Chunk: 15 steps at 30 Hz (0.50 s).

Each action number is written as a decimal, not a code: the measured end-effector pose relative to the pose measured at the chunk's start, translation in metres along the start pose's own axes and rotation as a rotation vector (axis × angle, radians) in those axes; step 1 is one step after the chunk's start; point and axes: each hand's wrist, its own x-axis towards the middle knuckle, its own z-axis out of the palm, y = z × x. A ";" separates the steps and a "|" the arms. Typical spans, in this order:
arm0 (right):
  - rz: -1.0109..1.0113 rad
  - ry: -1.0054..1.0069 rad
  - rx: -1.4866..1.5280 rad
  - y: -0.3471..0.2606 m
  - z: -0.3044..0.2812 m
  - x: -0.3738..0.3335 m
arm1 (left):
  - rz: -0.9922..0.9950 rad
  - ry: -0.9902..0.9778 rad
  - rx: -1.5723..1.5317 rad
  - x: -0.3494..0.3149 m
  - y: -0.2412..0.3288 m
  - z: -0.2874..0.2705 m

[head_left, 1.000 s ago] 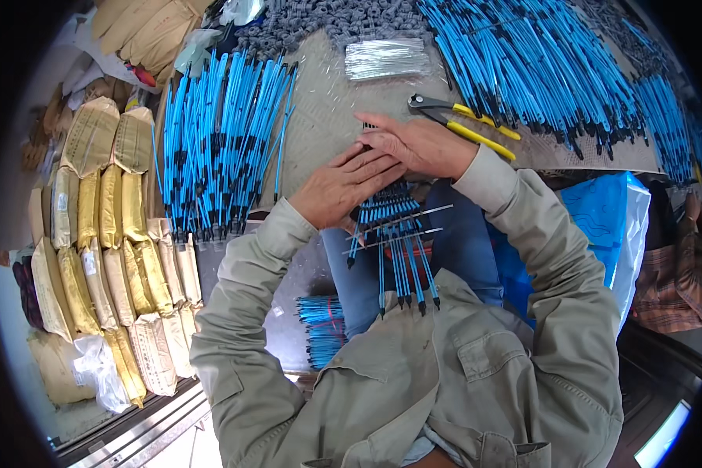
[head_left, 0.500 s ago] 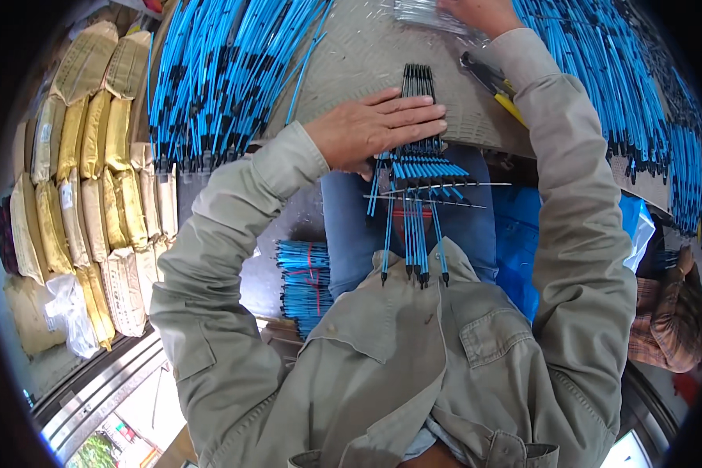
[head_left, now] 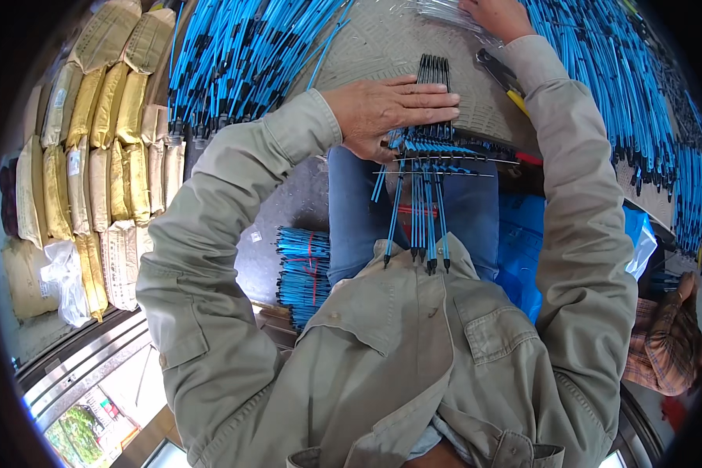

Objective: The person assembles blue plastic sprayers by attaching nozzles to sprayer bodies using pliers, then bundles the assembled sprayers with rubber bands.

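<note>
My left hand [head_left: 394,113] lies across a row of thin blue cables with black ends [head_left: 437,146], its fingers straight over them and its thumb curled at their near side. The black tips stick out beyond my fingers; several blue cables fan down over my lap. Two thin straight rods [head_left: 464,174] run crosswise under the row. At the top edge, my right hand [head_left: 495,15] is at a pile of clear plastic strips [head_left: 448,14]; its fingertips are partly cut off, so their grip cannot be made out.
Pliers with yellow handles [head_left: 507,84] rest on the table [head_left: 374,51] near my right wrist. Large heaps of blue cables [head_left: 234,62] lie at both sides. Tied bundles [head_left: 304,265] stand low on the left, beside stacked wrapped packs [head_left: 93,148]. Another person's sleeve [head_left: 667,343] shows at right.
The view has tilted a little, so the scene sits slightly differently. Both hands keep their places: the left on the cable row, the right at the clear strips.
</note>
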 end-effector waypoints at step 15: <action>-0.111 0.361 0.047 -0.005 -0.014 -0.029 | -0.055 0.197 0.071 0.009 0.011 0.016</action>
